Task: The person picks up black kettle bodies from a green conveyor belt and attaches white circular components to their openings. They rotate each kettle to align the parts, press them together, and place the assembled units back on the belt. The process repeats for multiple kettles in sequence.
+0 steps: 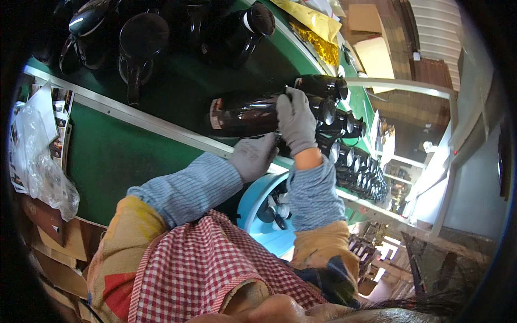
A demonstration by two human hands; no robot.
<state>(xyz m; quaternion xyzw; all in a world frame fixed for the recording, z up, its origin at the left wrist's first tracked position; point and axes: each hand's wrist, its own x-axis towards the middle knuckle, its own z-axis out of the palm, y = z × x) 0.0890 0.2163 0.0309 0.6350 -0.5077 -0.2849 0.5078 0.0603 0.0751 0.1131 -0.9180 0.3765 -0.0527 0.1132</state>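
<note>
A glossy black vacuum jug [245, 114] lies on its side over the dark green work surface, with a small picture label near its left end. My right hand [297, 119], in a grey glove, is closed around the jug's right end. Just below it, my left hand [253, 156], also gloved in grey, has its fingers curled at the jug's lower edge. The fingertips of the left hand are partly hidden. More black jugs [353, 164] stand in a long row to the right, beyond my right hand.
Several black jugs with handles [144, 40] stand at the far left. A metal rail [145, 119] borders the green surface. A blue tub [253, 202] holding small dark and white parts sits below my hands. Clear plastic wrap [40, 161] and printed sheets lie at left; gold foil [318, 40] lies far right.
</note>
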